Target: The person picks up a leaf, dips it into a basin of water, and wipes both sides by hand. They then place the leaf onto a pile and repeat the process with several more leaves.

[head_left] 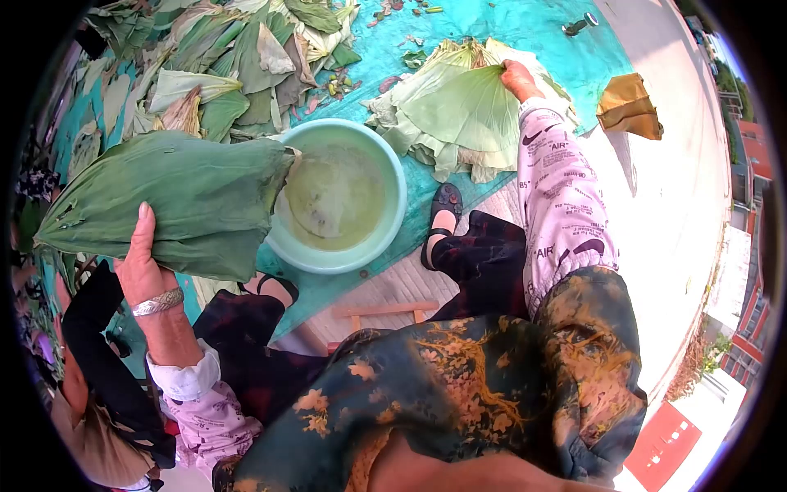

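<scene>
A stack of large folded green leaves (172,201) lies across my left hand (146,275), thumb on top and the fingers hidden beneath. Its right end reaches over the rim of a pale green basin (399,193) that holds cloudy, yellowish water (336,193). At the upper right, my right hand (518,79) pinches the edge of a pale green leaf (463,102). That leaf lies on a fanned pile of pale leaves (418,135) on the turquoise sheet.
Many loose, dry leaves (246,57) cover the turquoise sheet (484,18) at the upper left. A brown folded leaf (630,107) lies at the right, and a metallic object (580,25) near the top. Another person's dark sleeve (102,344) is at the lower left.
</scene>
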A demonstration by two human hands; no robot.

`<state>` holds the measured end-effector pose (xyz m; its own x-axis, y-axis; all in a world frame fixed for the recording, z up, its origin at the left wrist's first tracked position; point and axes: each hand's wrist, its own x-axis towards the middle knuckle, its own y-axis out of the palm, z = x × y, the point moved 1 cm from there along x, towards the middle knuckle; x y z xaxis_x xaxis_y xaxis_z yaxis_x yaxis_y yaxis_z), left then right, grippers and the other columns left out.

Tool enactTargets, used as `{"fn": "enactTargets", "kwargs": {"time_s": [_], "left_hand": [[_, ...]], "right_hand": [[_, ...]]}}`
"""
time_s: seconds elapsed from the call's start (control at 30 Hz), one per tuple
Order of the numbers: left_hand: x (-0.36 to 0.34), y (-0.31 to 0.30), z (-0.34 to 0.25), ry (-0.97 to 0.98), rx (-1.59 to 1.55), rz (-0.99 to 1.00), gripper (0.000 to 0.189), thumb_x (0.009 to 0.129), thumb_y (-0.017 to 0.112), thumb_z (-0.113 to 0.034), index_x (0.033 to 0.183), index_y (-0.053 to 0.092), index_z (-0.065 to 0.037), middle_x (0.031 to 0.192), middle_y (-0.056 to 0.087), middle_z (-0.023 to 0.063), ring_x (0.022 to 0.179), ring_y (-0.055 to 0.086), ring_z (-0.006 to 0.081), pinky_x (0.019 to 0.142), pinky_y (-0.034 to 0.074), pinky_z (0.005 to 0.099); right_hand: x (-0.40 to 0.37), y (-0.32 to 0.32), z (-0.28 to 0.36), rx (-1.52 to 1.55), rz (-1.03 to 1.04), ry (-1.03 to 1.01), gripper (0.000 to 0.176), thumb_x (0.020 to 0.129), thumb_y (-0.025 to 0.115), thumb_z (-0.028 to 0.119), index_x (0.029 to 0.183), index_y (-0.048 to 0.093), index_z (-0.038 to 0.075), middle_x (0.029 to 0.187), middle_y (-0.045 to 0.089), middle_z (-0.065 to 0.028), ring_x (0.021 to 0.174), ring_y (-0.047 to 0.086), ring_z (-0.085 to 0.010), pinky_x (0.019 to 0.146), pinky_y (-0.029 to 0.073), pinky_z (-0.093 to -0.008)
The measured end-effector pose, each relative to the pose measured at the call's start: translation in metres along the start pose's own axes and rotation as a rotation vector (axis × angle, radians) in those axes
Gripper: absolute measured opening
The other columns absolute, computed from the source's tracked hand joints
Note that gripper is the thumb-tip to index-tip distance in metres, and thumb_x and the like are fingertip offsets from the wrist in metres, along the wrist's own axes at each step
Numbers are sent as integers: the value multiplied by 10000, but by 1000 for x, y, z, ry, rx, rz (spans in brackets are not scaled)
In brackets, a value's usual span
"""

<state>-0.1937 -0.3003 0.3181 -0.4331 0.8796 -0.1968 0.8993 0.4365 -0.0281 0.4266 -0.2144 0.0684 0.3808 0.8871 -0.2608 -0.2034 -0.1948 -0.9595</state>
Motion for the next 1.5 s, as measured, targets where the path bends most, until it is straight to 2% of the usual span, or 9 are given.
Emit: {"fn": "enactTargets", "kwargs": {"time_s": [0.4,0.5,0.6,0.63,0.77,0.93,1.1,1.33,1.5], "left_hand": [[-8,19,-5,-50,120,-26,438,736,655,-37,1129,468,14,1078,544,108,946,552,197,835,444,304],[-7,24,-5,-59,77,49,439,731,657,-33,1125,470,15,1066,552,107,932,560,199,824,454,309],[-13,24,-6,-89,52,112,415,721,664,-26,1096,491,10,1034,568,105,918,569,203,814,468,317],[-15,20,-7,-112,65,132,409,717,666,-26,1086,494,11,1021,573,103,907,573,203,809,471,318],[-17,22,-2,-175,52,236,390,742,663,-89,1073,499,37,999,590,117,866,580,185,762,475,302],[-24,-16,21,-177,100,453,351,752,655,-140,1046,541,14,951,612,90,828,591,170,739,482,308],[-23,-21,47,-189,63,692,366,746,656,-138,1062,543,8,942,614,80,821,589,160,736,481,309],[-15,-12,68,-218,93,970,356,732,663,-105,1054,553,3,931,616,79,796,593,155,724,483,304],[-8,-10,63,-103,101,974,396,741,667,-134,1088,525,-5,939,614,81,786,602,158,700,495,297]], "right_hand": [[-3,77,16,252,-236,79,630,695,637,237,1216,381,-8,1231,408,-223,1171,372,-319,962,331,-347],[3,109,4,95,38,-105,632,697,624,274,1209,396,-20,1228,411,-228,1168,374,-321,969,323,-346],[4,96,15,43,121,-42,647,689,623,278,1199,400,-52,1206,436,-236,1152,394,-317,970,322,-340],[3,116,1,9,-87,-98,636,685,631,257,1187,407,-63,1177,458,-243,1119,433,-318,953,344,-337],[35,75,57,290,-272,-298,573,732,630,270,1182,434,-24,1085,538,-228,1003,535,-312,855,425,-350],[-116,-42,246,967,256,-433,478,803,574,300,1198,454,59,1116,538,-126,1001,519,-184,809,435,-301],[-224,-88,349,1041,492,-919,477,827,564,216,1244,399,54,1188,487,-110,1114,453,-190,954,355,-330],[-253,-93,374,1025,720,-941,353,805,592,186,1113,517,32,972,587,-29,882,537,-97,768,441,-259],[-271,-113,351,1001,581,-904,303,798,586,108,1084,544,18,953,602,-23,855,551,-82,787,441,-244]]}}
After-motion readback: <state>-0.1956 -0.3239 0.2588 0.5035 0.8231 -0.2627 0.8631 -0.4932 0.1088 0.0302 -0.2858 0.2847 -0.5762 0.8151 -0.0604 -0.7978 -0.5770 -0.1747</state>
